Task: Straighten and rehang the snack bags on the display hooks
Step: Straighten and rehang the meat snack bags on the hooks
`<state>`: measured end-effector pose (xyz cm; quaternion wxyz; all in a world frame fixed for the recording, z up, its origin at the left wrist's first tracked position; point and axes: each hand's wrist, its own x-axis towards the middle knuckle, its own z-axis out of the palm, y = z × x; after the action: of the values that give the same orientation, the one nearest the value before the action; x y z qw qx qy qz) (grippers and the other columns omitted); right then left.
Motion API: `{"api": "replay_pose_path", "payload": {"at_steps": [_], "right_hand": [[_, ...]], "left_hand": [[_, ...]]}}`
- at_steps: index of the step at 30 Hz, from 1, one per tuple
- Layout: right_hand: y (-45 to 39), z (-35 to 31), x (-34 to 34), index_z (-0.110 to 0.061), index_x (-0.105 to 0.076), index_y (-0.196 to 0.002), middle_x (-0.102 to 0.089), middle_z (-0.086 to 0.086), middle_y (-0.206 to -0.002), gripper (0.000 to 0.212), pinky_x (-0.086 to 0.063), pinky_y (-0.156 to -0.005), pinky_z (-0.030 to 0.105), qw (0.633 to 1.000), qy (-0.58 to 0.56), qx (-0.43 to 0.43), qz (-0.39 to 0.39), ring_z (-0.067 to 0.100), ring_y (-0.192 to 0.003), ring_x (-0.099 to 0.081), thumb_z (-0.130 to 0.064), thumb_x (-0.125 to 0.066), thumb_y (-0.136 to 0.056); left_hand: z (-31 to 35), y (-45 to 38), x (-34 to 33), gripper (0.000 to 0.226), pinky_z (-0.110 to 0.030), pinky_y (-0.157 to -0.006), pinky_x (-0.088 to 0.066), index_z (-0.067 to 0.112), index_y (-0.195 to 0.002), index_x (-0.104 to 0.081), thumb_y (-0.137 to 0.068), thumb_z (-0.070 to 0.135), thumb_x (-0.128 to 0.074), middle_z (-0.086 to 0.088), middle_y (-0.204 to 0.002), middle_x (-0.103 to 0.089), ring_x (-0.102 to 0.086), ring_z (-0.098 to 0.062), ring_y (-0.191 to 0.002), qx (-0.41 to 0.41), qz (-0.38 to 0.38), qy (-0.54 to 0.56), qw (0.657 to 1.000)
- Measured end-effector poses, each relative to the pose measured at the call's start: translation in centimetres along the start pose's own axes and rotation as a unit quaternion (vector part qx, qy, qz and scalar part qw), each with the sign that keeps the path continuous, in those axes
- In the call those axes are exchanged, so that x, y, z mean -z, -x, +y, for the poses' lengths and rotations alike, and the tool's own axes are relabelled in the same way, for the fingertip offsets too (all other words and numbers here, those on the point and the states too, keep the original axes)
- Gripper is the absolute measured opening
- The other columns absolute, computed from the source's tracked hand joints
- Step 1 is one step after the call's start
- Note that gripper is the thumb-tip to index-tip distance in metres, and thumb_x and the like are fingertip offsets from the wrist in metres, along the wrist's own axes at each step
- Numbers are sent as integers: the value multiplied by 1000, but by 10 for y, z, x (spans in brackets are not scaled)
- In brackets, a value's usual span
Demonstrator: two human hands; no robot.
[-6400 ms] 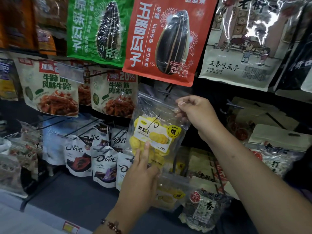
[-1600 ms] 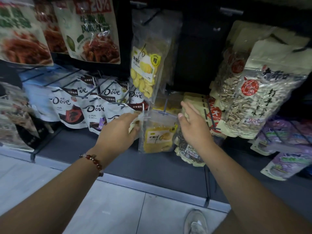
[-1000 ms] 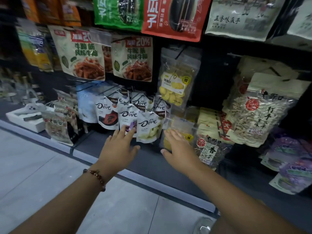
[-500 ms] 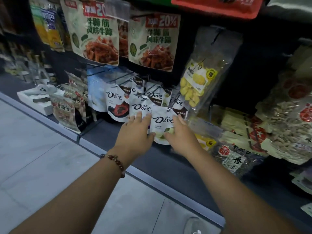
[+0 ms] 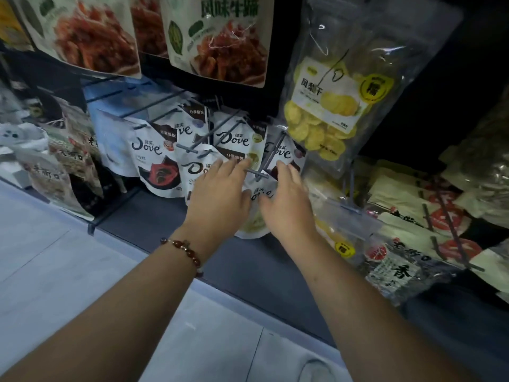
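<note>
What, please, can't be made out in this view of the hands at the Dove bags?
- Front Dove bag, head view: its sides lie behind the left hand and right hand, so any grip is unclear.
- Hook: whether this bag hangs on it; too dim.
- Spicy meat bags: tops cut off by the upper edge.
- Shoe: cut off by the bottom edge.

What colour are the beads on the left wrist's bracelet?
Dark reddish-brown beads on the bracelet, with one pale bead near the end; the head view shows it.
</note>
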<state>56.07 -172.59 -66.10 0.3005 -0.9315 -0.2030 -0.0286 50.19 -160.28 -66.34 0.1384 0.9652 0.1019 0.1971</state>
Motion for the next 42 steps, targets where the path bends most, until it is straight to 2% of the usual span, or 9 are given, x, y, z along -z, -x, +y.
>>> {"api": "replay_pose_path", "payload": {"at_steps": [6, 12, 19, 25, 28, 32, 35, 38, 42], "right_hand": [[-20, 5, -8, -21, -54, -130, -44, 2, -126, 40, -49, -89, 42, 1000, -3, -10, 27, 25, -114, -48, -23, -57, -90], [-13, 1, -2, -22, -58, -116, -49, 0, -111, 26, -51, -79, 38, 1000, -4, 2, 6, 24, -97, -55, -35, -58, -93], [19, -8, 7, -20, -56, -87, -48, -3, -94, 18, -44, -69, 32, 999, -2, 33, -19, 20, -80, -55, -35, -63, -91], [51, -26, 8, -23, -51, -83, -46, -6, -95, 18, -42, -66, 31, 995, 0, 90, -30, 15, -75, -52, -34, -63, -92], [63, -35, 3, -25, -49, -82, -47, -5, -96, 20, -42, -65, 31, 992, 0, 116, -42, 16, -76, -52, -35, -64, -91], [74, -50, -1, -20, -60, -90, -48, -6, -98, 15, -51, -71, 36, 987, 4, 150, -50, 17, -81, -54, -34, -64, -91], [76, -59, -5, -19, -63, -111, -51, -4, -114, 22, -52, -82, 38, 988, -9, 149, -50, 17, -97, -56, -32, -57, -94], [65, -71, -14, -16, -45, -140, -42, 0, -142, 45, -46, -98, 36, 989, -22, 126, -69, 20, -121, -50, -29, -52, -98], [28, -92, -32, -11, -10, -155, -2, 9, -163, 73, -25, -118, 41, 990, 35, 101, -93, 29, -147, -20, -20, -53, -97]], "left_hand": [[-1, -3, -2, 28, -33, -71, -38, 14, -122, -60, -97, 20, -49, -6, -113, -63, -58, -27, -100, 28, 15, 10, 999], [-1, 6, 8, 19, -33, -68, -39, 12, -110, -58, -96, 18, -48, -5, -106, -63, -58, -29, -92, 33, 15, 27, 999], [-5, 35, 25, 22, -33, -66, -41, 15, -116, -57, -97, 20, -47, -7, -107, -65, -59, -30, -92, 37, -18, 8, 999], [-19, 67, 48, 20, -36, -70, -50, 20, -113, -59, -96, 28, -51, -2, -103, -67, -61, -27, -90, 35, -54, 29, 998], [-28, 82, 55, 16, -32, -68, -43, 24, -107, -61, -96, 31, -52, 3, -100, -66, -61, -24, -94, 45, -69, 17, 996], [-41, 97, 65, 13, -32, -66, -39, 23, -103, -58, -98, 30, -48, 1, -103, -66, -60, -25, -95, 57, -55, -15, 997], [-53, 105, 71, 17, -32, -67, -43, 24, -108, -59, -99, 30, -46, 3, -106, -66, -61, -24, -96, 70, -39, -25, 997], [-66, 106, 77, 21, -32, -67, -46, 26, -115, -59, -98, 28, -46, 4, -105, -66, -62, -24, -94, 89, -16, -20, 996], [-84, 102, 83, 19, -33, -67, -47, 21, -111, -58, -98, 27, -46, 0, -100, -66, -61, -26, -91, 105, 4, -17, 994]]}}
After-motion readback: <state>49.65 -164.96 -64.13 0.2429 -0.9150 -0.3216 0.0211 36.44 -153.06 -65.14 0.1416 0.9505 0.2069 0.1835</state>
